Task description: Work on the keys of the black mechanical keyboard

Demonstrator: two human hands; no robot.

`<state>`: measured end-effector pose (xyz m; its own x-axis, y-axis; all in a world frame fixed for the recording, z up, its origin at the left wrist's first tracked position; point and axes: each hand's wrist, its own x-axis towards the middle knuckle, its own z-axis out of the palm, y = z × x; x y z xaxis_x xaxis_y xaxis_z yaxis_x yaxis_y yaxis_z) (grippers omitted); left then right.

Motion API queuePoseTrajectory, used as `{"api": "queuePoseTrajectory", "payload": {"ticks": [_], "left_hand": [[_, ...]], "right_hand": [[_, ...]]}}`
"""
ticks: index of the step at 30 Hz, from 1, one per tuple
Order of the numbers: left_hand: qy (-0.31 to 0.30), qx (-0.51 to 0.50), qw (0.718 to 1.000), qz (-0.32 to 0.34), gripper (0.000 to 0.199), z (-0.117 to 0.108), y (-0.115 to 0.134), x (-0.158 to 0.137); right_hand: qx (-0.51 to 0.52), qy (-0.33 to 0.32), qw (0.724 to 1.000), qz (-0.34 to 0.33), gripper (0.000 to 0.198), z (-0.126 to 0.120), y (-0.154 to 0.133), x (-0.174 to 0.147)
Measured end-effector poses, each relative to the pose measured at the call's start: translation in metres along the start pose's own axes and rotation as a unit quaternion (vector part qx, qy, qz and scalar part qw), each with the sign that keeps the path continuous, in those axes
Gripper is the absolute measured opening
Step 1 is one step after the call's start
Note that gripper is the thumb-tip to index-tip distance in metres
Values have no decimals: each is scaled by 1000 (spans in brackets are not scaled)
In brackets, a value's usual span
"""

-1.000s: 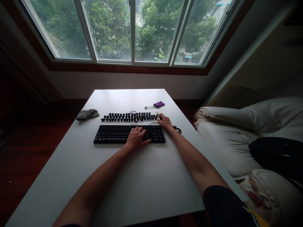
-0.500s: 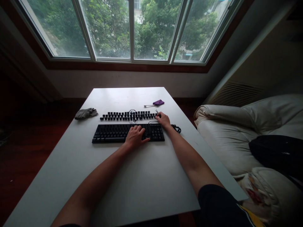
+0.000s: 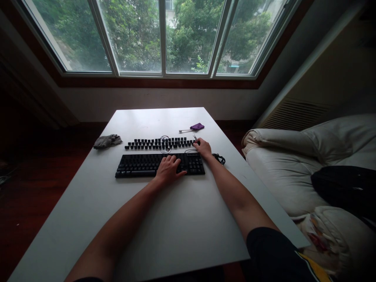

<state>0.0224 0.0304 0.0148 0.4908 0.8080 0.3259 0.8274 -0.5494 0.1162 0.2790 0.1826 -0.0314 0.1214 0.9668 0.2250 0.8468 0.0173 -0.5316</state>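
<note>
Keyboard (image 3: 138, 165) on table (image 3: 182, 219) — keycaps (image 3: 154, 147) in rows behind it — likely cloth (image 3: 107, 141) to their left.

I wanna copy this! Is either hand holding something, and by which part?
The right hand holds a small thin tool by its near end, tip sticking out. The left hand rests on the keyboard.

A cream sofa (image 3: 276, 176) stands right of the tabletop (image 3: 182, 223), a black bag (image 3: 343, 186) on it. Beyond the far edge, a sliding window (image 3: 162, 39) shows leafy trees (image 3: 194, 43).
</note>
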Motion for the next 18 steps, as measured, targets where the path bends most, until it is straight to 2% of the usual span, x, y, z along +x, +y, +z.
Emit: {"api": "queuePoseTrajectory", "payload": {"ticks": [18], "left_hand": [[-7, -5, 1000, -7, 51, -1, 2, 0]], "right_hand": [[-4, -5, 1000, -19, 24, -1, 1, -1]]}}
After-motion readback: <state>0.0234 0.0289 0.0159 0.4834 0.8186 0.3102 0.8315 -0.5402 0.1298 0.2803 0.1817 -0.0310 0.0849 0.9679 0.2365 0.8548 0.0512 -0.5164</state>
